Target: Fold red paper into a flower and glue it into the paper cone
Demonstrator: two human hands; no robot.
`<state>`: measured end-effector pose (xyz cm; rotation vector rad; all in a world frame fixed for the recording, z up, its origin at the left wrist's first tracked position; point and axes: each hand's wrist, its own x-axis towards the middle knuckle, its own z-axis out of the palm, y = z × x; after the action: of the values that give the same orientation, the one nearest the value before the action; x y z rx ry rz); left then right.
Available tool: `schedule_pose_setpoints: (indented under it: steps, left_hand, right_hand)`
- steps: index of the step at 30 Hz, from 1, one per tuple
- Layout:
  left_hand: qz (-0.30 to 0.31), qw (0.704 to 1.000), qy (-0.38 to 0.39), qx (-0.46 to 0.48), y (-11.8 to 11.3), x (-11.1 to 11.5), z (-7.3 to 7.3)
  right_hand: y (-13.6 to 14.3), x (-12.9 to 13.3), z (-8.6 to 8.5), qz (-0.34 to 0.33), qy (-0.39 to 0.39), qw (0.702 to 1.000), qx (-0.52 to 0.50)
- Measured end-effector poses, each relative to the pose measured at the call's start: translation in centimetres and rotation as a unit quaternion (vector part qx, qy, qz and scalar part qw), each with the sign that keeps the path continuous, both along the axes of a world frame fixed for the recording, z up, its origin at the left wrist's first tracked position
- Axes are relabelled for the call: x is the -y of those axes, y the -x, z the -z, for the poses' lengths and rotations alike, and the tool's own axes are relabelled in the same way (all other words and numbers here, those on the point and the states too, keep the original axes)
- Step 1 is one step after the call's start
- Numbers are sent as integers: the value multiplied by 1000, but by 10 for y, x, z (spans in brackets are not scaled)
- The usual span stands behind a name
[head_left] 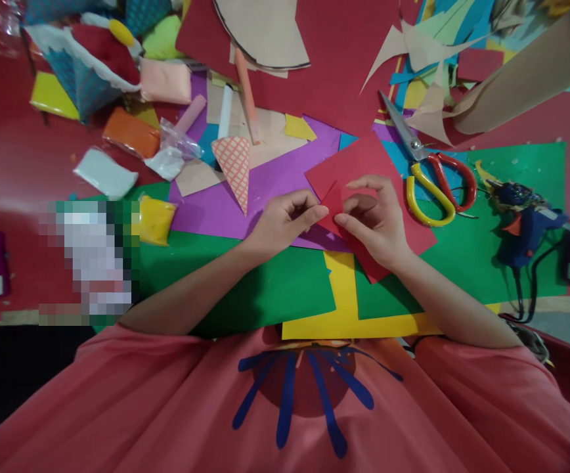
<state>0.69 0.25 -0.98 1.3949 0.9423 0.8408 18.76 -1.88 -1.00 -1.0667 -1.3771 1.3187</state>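
Note:
A small piece of red paper (pixel 331 200) is up between my hands, its pointed top showing and its exact shape hard to make out against more red behind it. My left hand (pixel 285 222) pinches its left side between thumb and fingers. On the other side, my right hand (pixel 378 220) has its fingers curled and its thumb at the lower edge of the piece. Beneath both hands lies a larger red sheet (pixel 416 236). Scissors (pixel 417 154) with one yellow and one red handle loop rest right of my right hand, blades apart.
A checked paper cone (pixel 236 167) lies left on a purple sheet (pixel 285 172). Packets of coloured clay, such as a yellow one (pixel 155 220), are farther left. A blue glue gun (pixel 526 233) with its cable sits right on a green sheet (pixel 482 276). A beige paper roll (pixel 521 85) stands behind.

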Motion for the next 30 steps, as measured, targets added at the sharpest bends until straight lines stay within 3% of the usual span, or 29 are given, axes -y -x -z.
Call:
schedule_pose_setpoints:
  steps: [3, 7, 14, 24, 27, 30]
  left_hand:
    - [-26, 999, -35, -25, 0, 1, 7]
    - [-77, 991, -105, -13, 2, 3, 15]
    - [-29, 977, -204, -58, 6, 6, 11]
    - [-6, 901, -388, -197, 14, 4, 17]
    - [-6, 897, -389, -210, 15, 2, 19]
    - [5, 916, -347, -199, 15, 1, 19]
  right_hand:
    - [-1, 1, 1, -11, -43, 997, 58]
    - [-2, 2, 3, -10, -33, 997, 75]
    - [-2, 4, 2, 37, -68, 994, 81]
    - [-1, 5, 3, 62, -66, 992, 84]
    - [-2, 5, 2, 58, -74, 992, 87]
    - [-2, 4, 2, 50, -66, 992, 100]
